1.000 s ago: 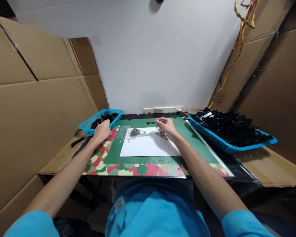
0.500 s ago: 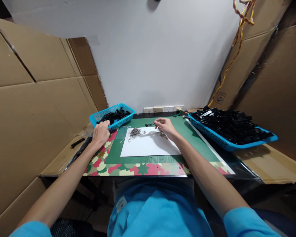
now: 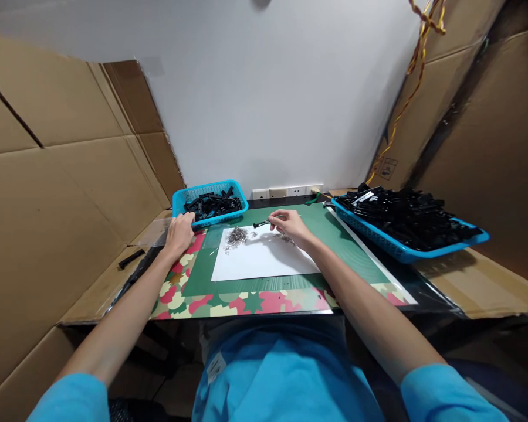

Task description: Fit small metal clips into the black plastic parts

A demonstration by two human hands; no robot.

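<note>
My left hand (image 3: 180, 235) is closed at the near left corner of a small blue plastic basket (image 3: 220, 218), fingers curled against its rim. Inside that basket lies a loose heap of black plastic pieces (image 3: 213, 205). Over the far edge of a white paper sheet (image 3: 264, 261), my right hand (image 3: 289, 225) pinches a small, narrow black plastic piece (image 3: 260, 224) between thumb and fingers. A pile of tiny metal parts (image 3: 237, 237) rests on the sheet's left side. A second small pile (image 3: 286, 239) is partly hidden beneath my right hand.
A larger blue basket (image 3: 405, 253), heaped with black plastic pieces, stands on the right. One black piece (image 3: 131, 258) lies on cardboard at the left. Cardboard walls (image 3: 57, 193) flank the table. Wall sockets (image 3: 287, 192) and a hanging twisted yellow cable (image 3: 407, 105) are behind.
The small blue basket has turned and shifted rightward and slightly away, with my left hand at its corner. My right hand keeps hold of the black piece, nearly in place. The view has shifted slightly.
</note>
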